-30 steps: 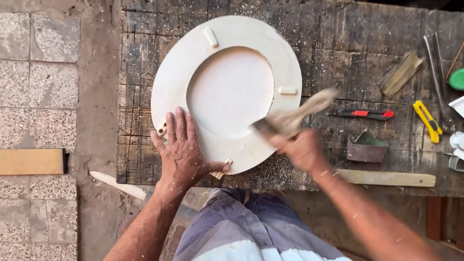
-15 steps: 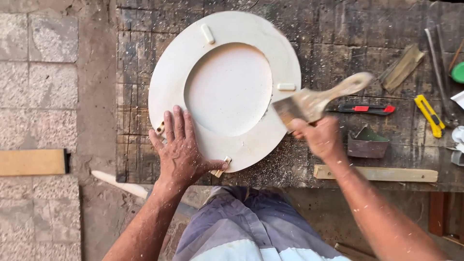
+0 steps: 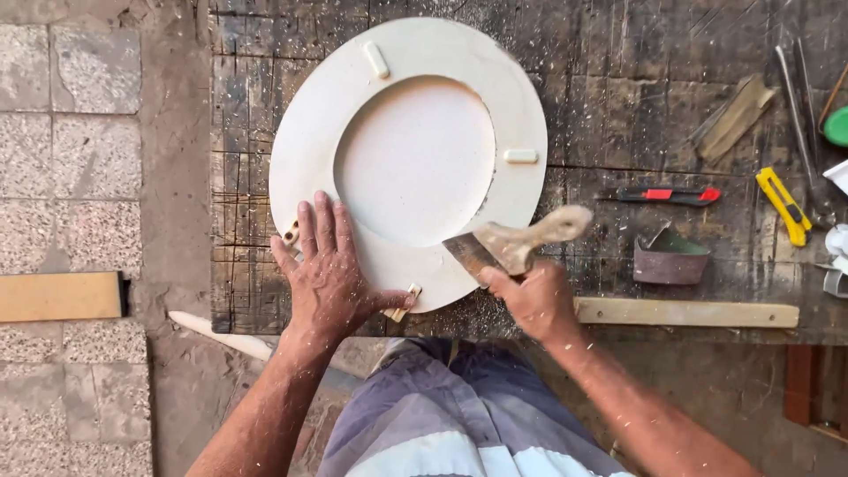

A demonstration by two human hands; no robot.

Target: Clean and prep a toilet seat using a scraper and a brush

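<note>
Since half a second ago the right hand [image 3: 534, 300] has swung the brush [image 3: 517, 243] back in from the right, so its bristles now sit on the lower right rim of the pale oval seat ring [image 3: 309, 150] rather than out over the bare boards; the left hand [image 3: 329, 274] has not shifted. That left hand lies flat, fingers spread and open, pressing on the lower left part of the ring, thumb stretched toward a small wooden block [image 3: 405, 303] at the ring's near edge. The right hand's grip is closed around the brush near its ferrule, the light wooden handle sticking up and to the right. The seat ring lies flat on the dark, scored worktop [image 3: 618, 115], toward its left half, with two small pale bumpers showing on its surface and a smoother oval panel filling its middle. Dust and shavings speckle the boards and both forearms. To the right of the brush sits a folded piece of reddish sandpaper [image 3: 670, 259]; beyond it lie a red-and-black utility knife [image 3: 669, 194] and a yellow utility knife [image 3: 784, 206], well apart from the hands. A long pale wooden strip [image 3: 687, 312] lies along the near edge of the worktop, just right of the right hand. Off to the left, on the speckled paving, rests a short wooden plank [image 3: 58, 296]
</note>
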